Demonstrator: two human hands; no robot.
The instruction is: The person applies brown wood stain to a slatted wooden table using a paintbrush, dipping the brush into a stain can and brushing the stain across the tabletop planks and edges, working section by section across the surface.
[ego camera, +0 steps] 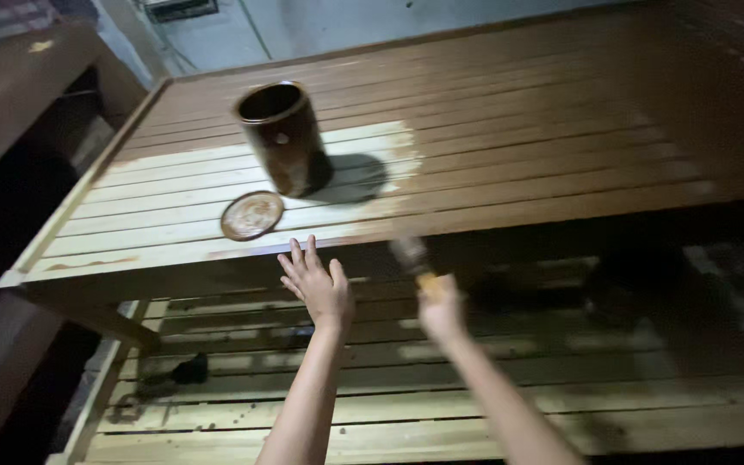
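Right hand [439,312] grips a brush [412,258]; left hand [319,284] spread open near the lid [251,215].

Slatted top [510,129]: wooden boards, mostly coated dark brown with a wet-looking sheen; the near left patch is pale, bare, matt wood.
Front rail [174,258]: raw light timber, matt, streaked brown along the stained boundary.
Can [284,138]: metal by its look, glossy, smeared all over with dark brown stain.
Lid [252,215]: round, metal-looking disc, inner face dull and coated with brown residue.
Brush [415,263]: held in the right hand [441,312]; pale handle, probably wood, dark bristles; blurred, so the finish is unclear.
Lower slats [441,405]: unfinished pale wood, matt, grain faintly visible.
Wall [320,26]: painted, flat pale blue.
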